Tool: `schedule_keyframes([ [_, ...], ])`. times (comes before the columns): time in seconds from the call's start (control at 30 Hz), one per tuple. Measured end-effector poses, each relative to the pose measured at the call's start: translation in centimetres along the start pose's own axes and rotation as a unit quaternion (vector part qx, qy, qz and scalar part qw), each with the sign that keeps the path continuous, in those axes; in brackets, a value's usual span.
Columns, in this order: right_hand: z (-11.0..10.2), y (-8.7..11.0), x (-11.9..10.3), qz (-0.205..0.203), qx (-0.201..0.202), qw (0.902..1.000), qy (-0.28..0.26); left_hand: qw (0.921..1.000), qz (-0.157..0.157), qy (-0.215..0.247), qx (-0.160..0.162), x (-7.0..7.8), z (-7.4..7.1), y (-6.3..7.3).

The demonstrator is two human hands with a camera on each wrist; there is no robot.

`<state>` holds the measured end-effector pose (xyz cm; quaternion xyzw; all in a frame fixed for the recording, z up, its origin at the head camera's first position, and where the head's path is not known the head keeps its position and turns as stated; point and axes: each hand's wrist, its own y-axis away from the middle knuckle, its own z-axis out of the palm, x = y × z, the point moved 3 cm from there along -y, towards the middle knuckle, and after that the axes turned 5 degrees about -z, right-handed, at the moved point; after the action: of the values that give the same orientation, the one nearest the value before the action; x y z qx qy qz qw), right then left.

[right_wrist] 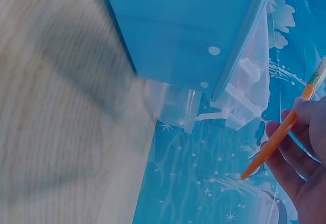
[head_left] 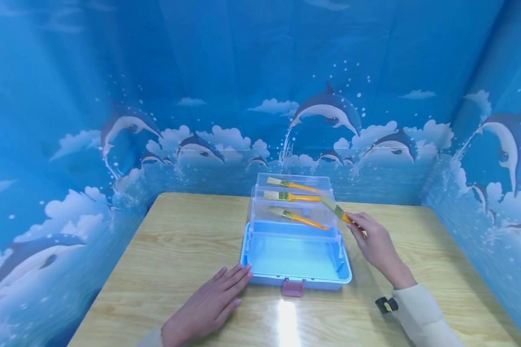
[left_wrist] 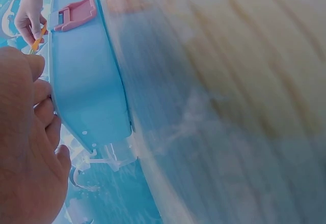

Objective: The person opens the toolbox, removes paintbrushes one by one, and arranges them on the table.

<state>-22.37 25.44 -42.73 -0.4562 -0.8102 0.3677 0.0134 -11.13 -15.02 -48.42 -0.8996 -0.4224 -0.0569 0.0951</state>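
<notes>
A blue plastic box [head_left: 295, 258] with clear tiered trays [head_left: 260, 212] folded out at its back stands on the wooden table. Three brushes with pale bristles and orange handles lie across the trays: a top brush [head_left: 301, 187], a middle brush [head_left: 304, 197] and a lower brush [head_left: 308, 221]. My right hand [head_left: 373, 243] pinches another brush [right_wrist: 277, 135] by its handle, bristles pointing to the trays' right side. My left hand [head_left: 214, 299] has its fingers extended, with the fingertips at the box's front left corner.
A pink latch [head_left: 293, 287] hangs at the box's front. The wooden table [head_left: 186, 231] extends around the box. Behind and beside it hangs a blue curtain [head_left: 221, 72] printed with dolphins. A small black device [head_left: 386, 305] sits by the right sleeve.
</notes>
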Motion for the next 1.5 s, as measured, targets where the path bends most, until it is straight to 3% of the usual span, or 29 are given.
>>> schedule_keyframes([
  [0.33, 0.3, 0.7, 0.4, 0.008, 0.019, 0.9991, -0.037, 1.0000, -0.003, -0.002, -0.004, -0.1, -0.1, 0.2],
  [0.63, 0.6, 1.0, 1.2, 0.055, 0.000, 0.9979, -0.033, 1.0000, -0.007, 0.004, -0.002, -0.1, 0.0, 0.1],
  [1.17, 0.8, 1.6, 2.2, 0.084, -0.005, 0.9951, -0.052, 0.9998, -0.008, 0.006, -0.016, 0.0, 0.0, -0.1],
  [1.5, 1.0, 2.1, 2.7, 0.109, -0.034, 0.9922, -0.049, 0.9997, -0.005, 0.007, -0.021, -0.1, 0.1, -0.1],
])
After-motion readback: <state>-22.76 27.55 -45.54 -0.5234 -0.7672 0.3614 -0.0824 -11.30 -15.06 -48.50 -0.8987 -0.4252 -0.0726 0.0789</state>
